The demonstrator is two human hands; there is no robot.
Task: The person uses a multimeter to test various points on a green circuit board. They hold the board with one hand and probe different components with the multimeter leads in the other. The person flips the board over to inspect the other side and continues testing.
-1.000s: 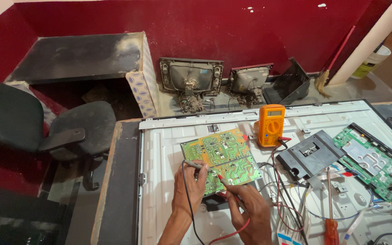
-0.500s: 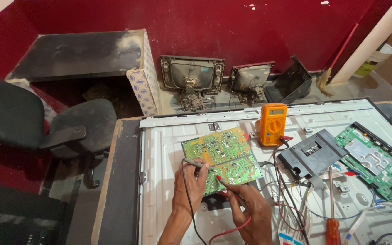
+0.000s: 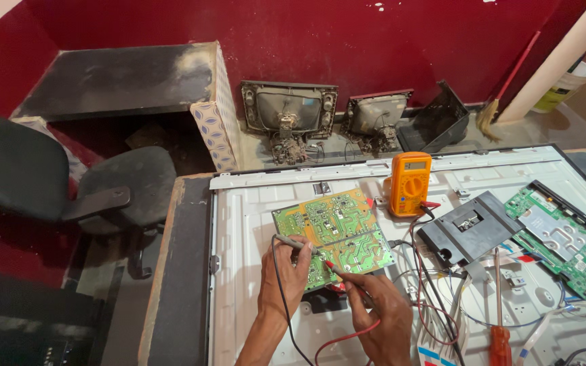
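Green circuit board [image 3: 334, 234], tilted corner-on toward the viewer, lies solder side up on the white metal back panel [image 3: 252, 271] of an opened flat screen, near the panel's left half. Left hand [image 3: 286, 271] pinches a black test probe [image 3: 293, 243] between fingers and thumb, its tip touching the board's lower left area, with a black lead running down past the wrist. Right hand [image 3: 374, 308] grips a red test probe [image 3: 339, 269] in the same pencil-like way, its tip on the board just beside the black one; a red lead curls below the hand. Just beyond the board's far right corner stands an orange multimeter [image 3: 409, 183], its leads trailing down across the panel. To the right of it lies a black plastic cover [image 3: 469, 227], then a second green board [image 3: 564, 240] near the panel's right edge. A screwdriver with an orange handle [image 3: 500, 339] rests among loose wires at the lower right. Past the bench, two old tube chassis [image 3: 289, 112] lean against the red wall, and a dark office chair [image 3: 55, 183] stands to the left.
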